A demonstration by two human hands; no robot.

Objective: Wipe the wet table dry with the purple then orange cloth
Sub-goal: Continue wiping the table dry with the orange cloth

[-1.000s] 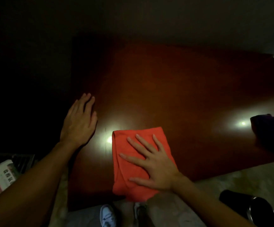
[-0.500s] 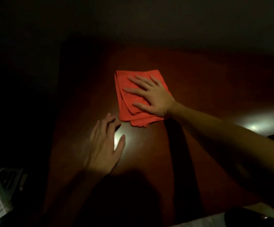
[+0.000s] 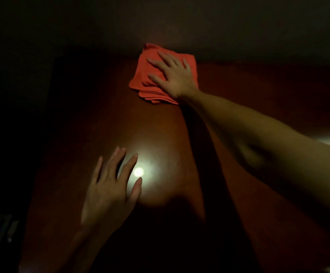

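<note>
Our right hand (image 3: 175, 75) lies flat with fingers spread on the folded orange cloth (image 3: 150, 75), pressing it against the table (image 3: 160, 134) at arm's reach, up by the far edge. Our left hand (image 3: 110, 186) rests open on the wood nearer to us, fingers straight, holding nothing and seemingly bracing us as we lean in.

Since the orange cloth is the one under our palm, we judge we are in the second half of the job, with the purple pass behind us. The purple cloth does not show in this view. A bright lamp reflection (image 3: 138, 172) sits just beside our left fingers; in this dim light we cannot tell which patches are wet, so how much wiping remains is unclear.
</note>
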